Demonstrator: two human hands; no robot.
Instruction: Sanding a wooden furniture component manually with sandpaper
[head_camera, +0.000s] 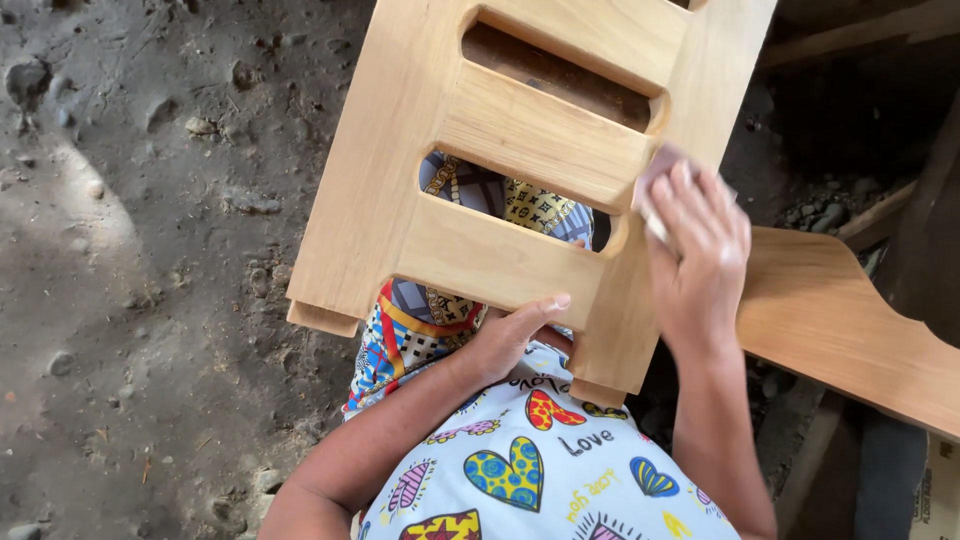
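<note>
A pale wooden chair-back frame (520, 130) with horizontal slats and slot openings rests tilted on my lap. My left hand (510, 335) grips the lower edge of its bottom slat from underneath, thumb on top. My right hand (695, 255) lies flat on the frame's right upright and presses a small pinkish piece of sandpaper (655, 170) against the wood. My patterned clothing shows through the slots and below the frame.
A curved wooden board (850, 330) lies to the right, beside my right arm. Bare earth floor with stones (150, 250) spreads to the left. More timber pieces (880, 215) and dark rubble sit at the upper right.
</note>
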